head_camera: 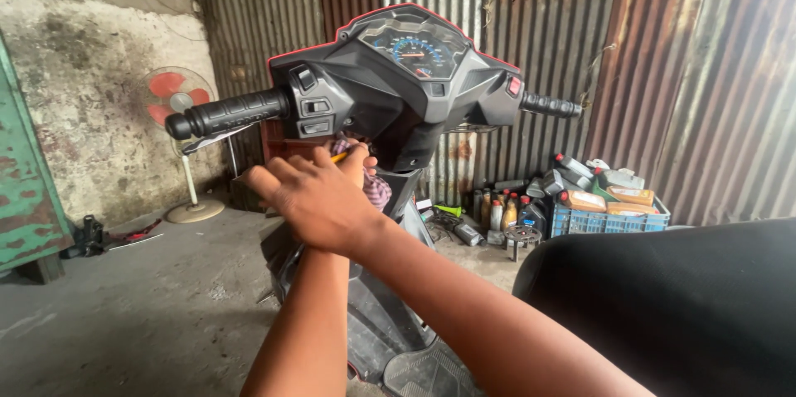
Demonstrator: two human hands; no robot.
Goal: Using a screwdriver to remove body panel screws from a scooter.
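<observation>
Both hands — right hand (319,198) covering left hand (361,163) — close together on a yellow-handled tool (339,157) beneath the scooter handlebar (228,113); slippage could mar the panel.

One head-worn camera looks forward and slightly down from just behind the scooter's handlebar (390,90), close to it. It faces the corrugated metal wall (663,57) beyond, across the concrete floor (149,306).
</observation>
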